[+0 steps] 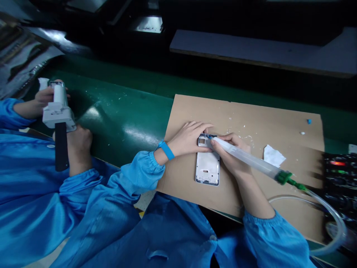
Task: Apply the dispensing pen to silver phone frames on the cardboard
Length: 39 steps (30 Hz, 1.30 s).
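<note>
Right hand (231,156), nearest: fingers closed around a clear syringe (251,160) held like a pen, its tip on the far end of a white phone frame (208,167) lying flat mid-way along a cardboard sheet (251,115). Left hand (189,138): fingers extended, pressing the frame's far left corner, gripping nothing. Right: white wipe (273,155). Far left: co-worker's dispensing gun (58,111) over the green belt (125,111)

left hand (187,138) steadying phone frame (207,167), right hand (230,152) gripping syringe (251,160) (on cardboard (251,111))
</note>
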{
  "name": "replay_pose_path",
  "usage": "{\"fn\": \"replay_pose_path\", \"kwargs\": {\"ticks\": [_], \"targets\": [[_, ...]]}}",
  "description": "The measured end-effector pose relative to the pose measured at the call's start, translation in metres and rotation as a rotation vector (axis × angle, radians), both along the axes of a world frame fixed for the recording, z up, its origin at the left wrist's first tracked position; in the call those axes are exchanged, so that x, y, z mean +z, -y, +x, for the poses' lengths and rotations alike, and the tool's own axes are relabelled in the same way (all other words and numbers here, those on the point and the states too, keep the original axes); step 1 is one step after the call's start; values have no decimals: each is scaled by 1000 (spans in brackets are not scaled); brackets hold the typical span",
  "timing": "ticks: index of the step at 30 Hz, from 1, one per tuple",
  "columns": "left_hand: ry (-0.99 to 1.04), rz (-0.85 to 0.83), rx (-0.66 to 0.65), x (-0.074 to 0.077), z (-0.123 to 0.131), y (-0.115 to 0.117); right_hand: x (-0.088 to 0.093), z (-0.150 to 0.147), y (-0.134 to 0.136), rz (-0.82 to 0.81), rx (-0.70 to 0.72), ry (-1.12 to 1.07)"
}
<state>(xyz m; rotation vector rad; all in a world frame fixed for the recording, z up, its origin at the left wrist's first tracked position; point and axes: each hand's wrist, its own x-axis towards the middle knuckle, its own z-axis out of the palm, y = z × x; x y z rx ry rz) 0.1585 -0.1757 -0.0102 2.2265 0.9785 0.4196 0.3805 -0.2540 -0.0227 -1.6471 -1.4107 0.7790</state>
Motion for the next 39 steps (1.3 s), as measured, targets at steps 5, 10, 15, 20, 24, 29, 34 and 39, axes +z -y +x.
{"fn": "replay_pose_path", "kwargs": {"ticks": [5,10,15,20,24,29,34,39], "targets": [[-6,2,0,-1,0,0,1,3,1,-21,24,1],[-6,-1,-1,-1,0,-1,4,-1,1,-19,10,-9],[10,-7,-3,1,0,-1,2,2,1,-11,-15,-37],[-13,-29,-8,4,0,-1,3,3,2,7,-76,-81],[-18,-22,-10,5,0,-1,1,-1,5,44,-125,-170],[0,-22,-12,3,-1,-2,-7,-1,3,86,-180,-191],[-41,-4,-31,2,2,-3,-3,1,-4,111,-244,-228],[-71,38,-69,2,4,-7,-12,7,-17,122,-357,-234]]}}
